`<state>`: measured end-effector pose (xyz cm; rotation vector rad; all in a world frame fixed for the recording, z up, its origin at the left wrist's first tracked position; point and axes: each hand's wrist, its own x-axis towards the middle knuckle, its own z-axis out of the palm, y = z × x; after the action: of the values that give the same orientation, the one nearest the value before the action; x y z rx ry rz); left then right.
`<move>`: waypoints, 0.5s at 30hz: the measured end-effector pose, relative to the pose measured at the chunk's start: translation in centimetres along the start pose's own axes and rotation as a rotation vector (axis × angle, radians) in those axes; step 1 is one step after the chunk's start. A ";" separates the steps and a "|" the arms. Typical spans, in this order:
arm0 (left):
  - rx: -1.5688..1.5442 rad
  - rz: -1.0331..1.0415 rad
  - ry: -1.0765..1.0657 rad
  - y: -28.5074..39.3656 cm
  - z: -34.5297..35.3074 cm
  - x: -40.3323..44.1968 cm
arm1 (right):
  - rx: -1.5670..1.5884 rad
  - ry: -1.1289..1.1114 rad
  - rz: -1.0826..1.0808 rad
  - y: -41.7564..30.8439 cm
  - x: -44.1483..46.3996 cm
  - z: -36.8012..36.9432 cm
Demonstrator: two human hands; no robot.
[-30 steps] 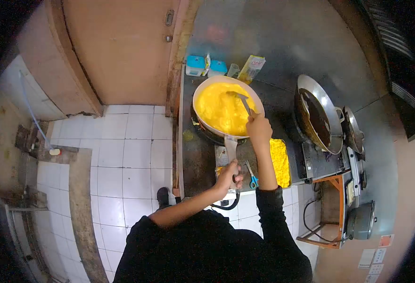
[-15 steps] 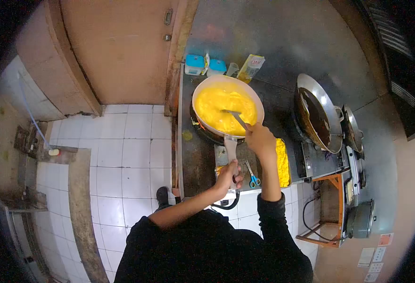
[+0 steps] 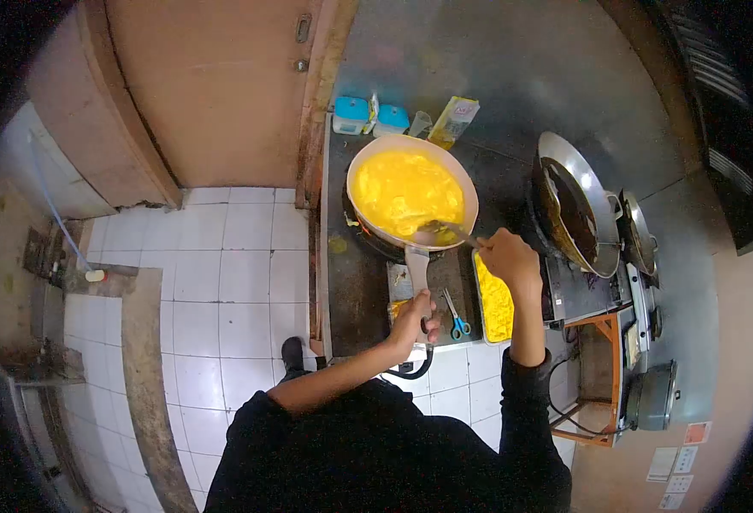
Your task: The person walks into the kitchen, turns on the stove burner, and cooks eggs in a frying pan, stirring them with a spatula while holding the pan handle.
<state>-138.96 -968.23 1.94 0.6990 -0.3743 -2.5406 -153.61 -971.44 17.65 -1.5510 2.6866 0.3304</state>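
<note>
A light-coloured pan point(image 3: 469, 184) rests on a burner and holds bright yellow egg-like food point(image 3: 406, 190), partly runny and partly in soft lumps. My left hand point(image 3: 413, 321) is wrapped round the pan's handle point(image 3: 418, 267). In my right hand point(image 3: 511, 261) is a spatula point(image 3: 460, 232), its blade in the food at the pan's near right edge. Below that hand lies a tray of yellow food point(image 3: 494, 301), partly covered by my forearm. Scissors with blue handles point(image 3: 457, 321) lie between the pan handle and the tray.
Two blue-lidded tubs point(image 3: 351, 111), a clear cup point(image 3: 420, 124) and a yellow-and-white packet point(image 3: 454, 122) stand behind the pan. On the right are a large wok of dark liquid point(image 3: 577, 205), a smaller pan point(image 3: 640, 231) and a grey pot point(image 3: 652, 396) lower down.
My right hand has moved right and towards me, drawing the spatula from the food's upper part to the pan's near edge. More of the tray shows. My left hand keeps its hold.
</note>
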 end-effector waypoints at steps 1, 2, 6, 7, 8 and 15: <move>-0.012 0.001 -0.018 0.0 0.1 -0.1 | 0.037 0.016 0.081 0.0 0.6 0.0; -0.022 -0.001 -0.036 0.0 0.1 -0.2 | 0.076 0.030 0.163 0.2 1.2 0.1; 0.003 -0.018 -0.041 -0.1 -0.3 0.0 | 0.129 0.059 0.146 0.9 3.4 1.6; -0.014 -0.015 -0.067 -0.3 -0.3 0.0 | 0.125 0.083 0.148 0.6 3.8 1.7; -0.030 -0.008 -0.092 -0.3 -0.5 0.0 | 0.125 0.109 0.146 0.2 4.1 1.8; 0.030 0.010 -0.062 -0.1 -0.1 -0.3 | 0.291 0.299 0.103 -1.2 6.8 3.8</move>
<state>-138.72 -968.07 1.93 0.6294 -0.4362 -2.5566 -156.34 -977.12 12.83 -1.4803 2.8692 -0.3058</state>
